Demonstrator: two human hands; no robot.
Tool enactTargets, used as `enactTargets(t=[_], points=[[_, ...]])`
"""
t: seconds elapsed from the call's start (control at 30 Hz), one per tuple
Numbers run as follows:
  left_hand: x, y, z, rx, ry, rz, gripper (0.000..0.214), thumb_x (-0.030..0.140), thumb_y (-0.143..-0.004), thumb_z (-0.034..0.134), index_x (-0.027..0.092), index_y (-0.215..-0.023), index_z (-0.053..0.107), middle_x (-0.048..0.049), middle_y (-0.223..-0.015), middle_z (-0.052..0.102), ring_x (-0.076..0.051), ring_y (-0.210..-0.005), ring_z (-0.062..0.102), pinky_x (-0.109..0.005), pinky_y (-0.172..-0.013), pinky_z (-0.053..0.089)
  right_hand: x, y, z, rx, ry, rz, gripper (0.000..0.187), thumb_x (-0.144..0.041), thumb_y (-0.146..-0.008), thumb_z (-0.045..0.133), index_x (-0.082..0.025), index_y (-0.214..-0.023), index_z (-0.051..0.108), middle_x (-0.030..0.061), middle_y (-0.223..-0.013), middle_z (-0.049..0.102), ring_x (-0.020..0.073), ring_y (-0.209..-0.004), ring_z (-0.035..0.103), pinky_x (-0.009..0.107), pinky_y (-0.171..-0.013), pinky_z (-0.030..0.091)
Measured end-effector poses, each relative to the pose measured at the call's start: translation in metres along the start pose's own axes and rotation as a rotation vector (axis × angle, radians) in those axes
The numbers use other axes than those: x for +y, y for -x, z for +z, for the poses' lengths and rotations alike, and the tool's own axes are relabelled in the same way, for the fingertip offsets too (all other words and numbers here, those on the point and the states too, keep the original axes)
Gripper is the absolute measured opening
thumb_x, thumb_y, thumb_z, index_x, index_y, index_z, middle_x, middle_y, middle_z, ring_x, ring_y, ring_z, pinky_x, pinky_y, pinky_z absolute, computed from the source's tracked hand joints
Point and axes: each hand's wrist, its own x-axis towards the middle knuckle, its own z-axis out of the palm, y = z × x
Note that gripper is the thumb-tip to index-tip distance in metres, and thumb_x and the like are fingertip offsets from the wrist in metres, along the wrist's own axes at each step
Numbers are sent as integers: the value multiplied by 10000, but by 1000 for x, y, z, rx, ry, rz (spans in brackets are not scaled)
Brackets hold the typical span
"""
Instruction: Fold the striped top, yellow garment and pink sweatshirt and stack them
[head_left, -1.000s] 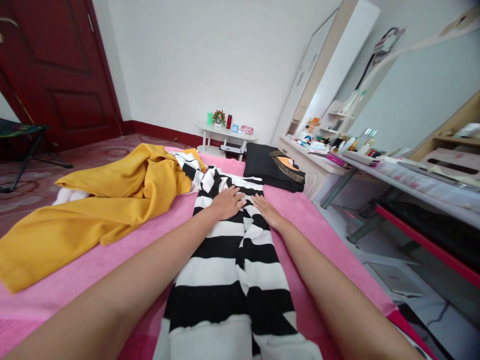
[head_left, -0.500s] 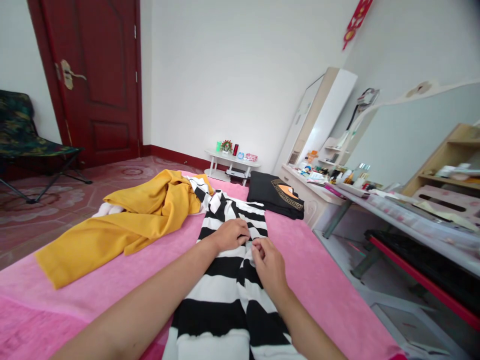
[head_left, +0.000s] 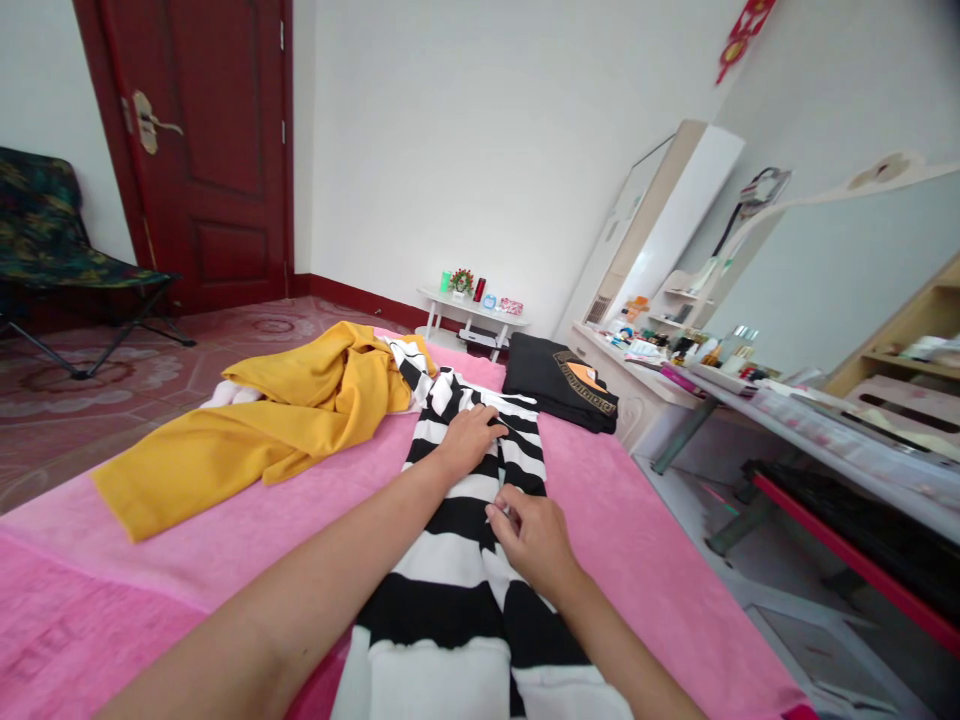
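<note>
In the head view, the black-and-white striped garment (head_left: pixel 442 565) lies lengthwise on the pink blanket (head_left: pixel 615 510), the left hand (head_left: pixel 471 440) resting on it with fingers loosely extended, gripping nothing visible. The right hand (head_left: pixel 534 535) curls thumb and forefinger close together at the central crease; whether cloth is pinched I cannot tell, but an uneven tug there could bunch the stripes.

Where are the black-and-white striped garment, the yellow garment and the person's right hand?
Black-and-white striped garment (head_left: pixel 456 515): head view, on a black stripe near its middle.
Yellow garment (head_left: pixel 319 425): head view, on the cloth near its middle.
Right hand (head_left: pixel 541 540): head view, on the back of the hand.
</note>
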Motion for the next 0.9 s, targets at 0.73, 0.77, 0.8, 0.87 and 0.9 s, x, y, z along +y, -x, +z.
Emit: enactTargets(t=[0.73,0.77,0.8,0.87,0.9], points=[[12,-22,2,-9,161,-38,262,131,-806,452,169,-877,701,-72,-1186,589,-216,-1082,523,-328,-933,416,-13,-5,-4,-247,-89,-140,254,-370,-900,459,-216,-1095,511,-85,-558,441,114,-515,417,240,-545,188],[13,-27,7,-71,197,-15,279,163,-837,436,188,-955,688,-47,-1204,593,-189,-1084,536,-295,-936,419,-14,-4,-4,-244,-72,-144,253,-366,-902,453,-217,-1100,510,-80,-570,459,117,-522,425,241,-547,190],[14,-32,13,-137,207,-9,289,204,-866,425,197,-1021,668,-37,-1208,601,-177,-1087,547,-280,-935,422,-14,-4,-4,-240,-59,-146,255,-362,-905,447,-219,-1107,507,-75,-582,476,120,-528,435,243,-549,195],[13,-39,26,-237,167,-54,311,275,-901,410,177,-1091,635,-67,-1201,615,-200,-1108,554,-311,-944,421,-15,-2,-3,-226,-49,-142,260,-357,-910,435,-221,-1121,503,-66,-599,505,125,-535,456,243,-556,217],[12,-40,33,-258,138,-95,322,293,-907,407,157,-1098,628,-95,-1198,618,-224,-1118,553,-342,-949,417,-15,-1,-2,-216,-50,-137,263,-354,-910,431,-222,-1125,503,-63,-603,516,127,-535,466,243,-558,231]])
